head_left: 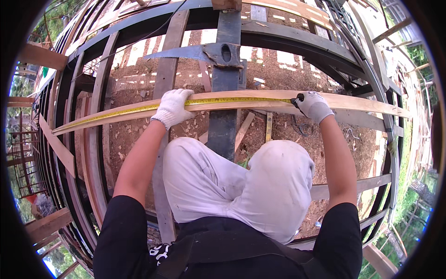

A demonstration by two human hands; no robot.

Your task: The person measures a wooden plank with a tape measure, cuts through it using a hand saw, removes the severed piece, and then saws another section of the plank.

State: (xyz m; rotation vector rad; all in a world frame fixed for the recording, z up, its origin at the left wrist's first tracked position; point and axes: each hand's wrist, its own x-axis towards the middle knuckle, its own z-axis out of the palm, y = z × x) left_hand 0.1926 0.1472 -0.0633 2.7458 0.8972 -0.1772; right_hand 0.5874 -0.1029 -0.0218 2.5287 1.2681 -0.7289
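Observation:
A long pale wooden board [367, 102] lies crosswise in front of me, with a yellow tape measure [241, 99] drawn out along it toward the board's left end. My left hand [174, 106] wears a white knit glove and grips the board and tape, fingers curled over the top edge. My right hand [312, 105], in a white and grey glove, closes on the black tape case at the board's right part. A handsaw [190, 52] with a grey handle rests on the dark steel beam [221, 139] beyond the board.
My bent knees [278, 181] are below the board. Wooden slats [169, 74] and a curved metal frame [297, 39] surround me, with gaps down to soil and scraps [325, 144]. A spirit level [268, 126] shows beneath. Loose timber [55, 144] leans at the left.

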